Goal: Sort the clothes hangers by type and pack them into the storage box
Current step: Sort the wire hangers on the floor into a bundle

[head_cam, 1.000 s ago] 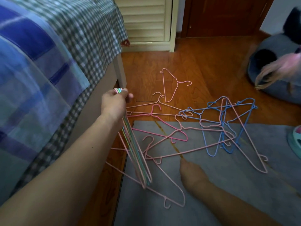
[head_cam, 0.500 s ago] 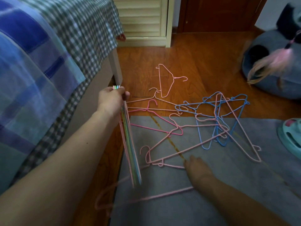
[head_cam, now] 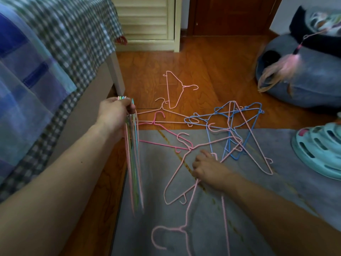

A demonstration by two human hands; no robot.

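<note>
My left hand [head_cam: 115,112] grips the hooks of a hanging bundle of thin pink, green and blue wire hangers [head_cam: 134,163] beside the bed. My right hand [head_cam: 208,168] is curled round the wires of two pink hangers: one [head_cam: 175,178] lying on the grey mat, another [head_cam: 188,228] trailing toward me with its hook near the bottom edge. More pink hangers [head_cam: 173,89] and blue hangers [head_cam: 230,117] lie tangled on the wooden floor and mat ahead. No storage box is in view.
A bed with checked and blue plaid covers [head_cam: 46,61] fills the left. A grey mat [head_cam: 258,209] covers the near floor. A grey cat bed [head_cam: 304,74] with a feather toy stands at the far right, a teal plastic toy [head_cam: 317,150] on the right, a louvred cabinet [head_cam: 147,23] behind.
My right hand moved forward and closed on the pink hanger wires; the near hanger slid toward me. The left hand's bundle swung slightly.
</note>
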